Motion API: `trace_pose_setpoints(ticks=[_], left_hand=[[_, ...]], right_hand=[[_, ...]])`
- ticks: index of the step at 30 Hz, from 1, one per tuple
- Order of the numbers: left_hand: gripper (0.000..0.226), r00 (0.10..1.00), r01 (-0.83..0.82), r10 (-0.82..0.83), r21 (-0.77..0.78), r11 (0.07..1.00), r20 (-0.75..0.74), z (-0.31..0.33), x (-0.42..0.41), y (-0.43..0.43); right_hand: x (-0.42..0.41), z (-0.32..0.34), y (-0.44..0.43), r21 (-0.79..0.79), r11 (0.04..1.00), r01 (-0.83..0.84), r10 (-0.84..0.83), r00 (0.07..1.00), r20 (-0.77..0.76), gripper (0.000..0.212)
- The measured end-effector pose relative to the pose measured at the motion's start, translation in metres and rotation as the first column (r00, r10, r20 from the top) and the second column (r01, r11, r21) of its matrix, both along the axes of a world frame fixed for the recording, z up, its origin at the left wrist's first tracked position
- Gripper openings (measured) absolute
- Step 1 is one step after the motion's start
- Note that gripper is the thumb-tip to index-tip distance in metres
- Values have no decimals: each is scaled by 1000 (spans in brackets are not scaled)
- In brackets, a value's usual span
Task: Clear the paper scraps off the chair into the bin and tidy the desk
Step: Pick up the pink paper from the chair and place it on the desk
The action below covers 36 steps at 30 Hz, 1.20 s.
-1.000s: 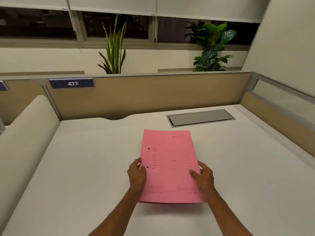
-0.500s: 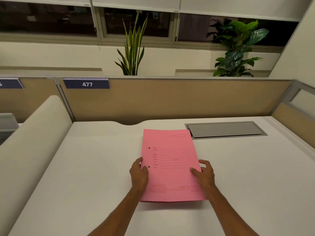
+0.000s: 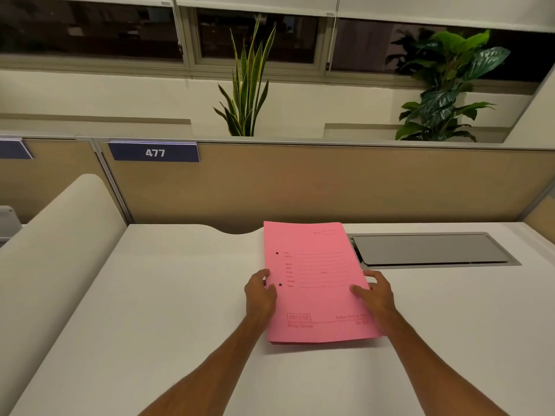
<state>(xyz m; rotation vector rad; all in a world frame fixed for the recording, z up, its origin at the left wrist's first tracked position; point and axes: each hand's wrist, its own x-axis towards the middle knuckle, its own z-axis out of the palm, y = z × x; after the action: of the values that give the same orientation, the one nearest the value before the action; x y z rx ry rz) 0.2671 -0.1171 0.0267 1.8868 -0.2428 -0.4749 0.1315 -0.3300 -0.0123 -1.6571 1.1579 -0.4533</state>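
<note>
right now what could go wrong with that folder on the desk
The pink folder is held only at its side edges by the left hand and right hand, so any loose sheets inside could slip out if it tilts. Pushed further, its far corner could ride over the grey hatch on the desk and catch.

Definitely an open-plan office. You've got a white counter [image 3: 150, 310] boxed in by tan cubicle partitions [image 3: 330, 184], a blue seat-number plate reading 477 [image 3: 153, 152], a metal cable hatch [image 3: 432, 250] set flush in the top, and potted plants [image 3: 247, 85] lined up under a long strip of windows [image 3: 90, 28].
</note>
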Motion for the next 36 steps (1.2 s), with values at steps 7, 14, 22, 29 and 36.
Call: trace_pose_setpoints(ticks=[7, 14, 22, 29, 36], left_hand=[[40, 1000, 19, -19, 28, 999, 8, -16, 20, -21], [44, 997, 17, -25, 120, 993, 67, -29, 26, -23], [44, 996, 0, -10, 119, 993, 84, -36, 26, -24], [44, 989, 11, -32, 147, 989, 142, -40, 25, -23], [53, 883, -35, -177, 437, 899, 435, -46, 2, -18]], right_hand=[[20, -12, -26, -34, 999, -28, 27, 999, -23, 50], [31, -19, -32, -93, 995, -25, 17, 996, -85, 50], [33, -22, -31, -184, 982, -45, 23, 993, -120, 53], [34, -16, -24, -249, 962, -115, 43, 959, -279, 62], [10, -8, 7, -410, 893, -186, 60, 951, -303, 57]])
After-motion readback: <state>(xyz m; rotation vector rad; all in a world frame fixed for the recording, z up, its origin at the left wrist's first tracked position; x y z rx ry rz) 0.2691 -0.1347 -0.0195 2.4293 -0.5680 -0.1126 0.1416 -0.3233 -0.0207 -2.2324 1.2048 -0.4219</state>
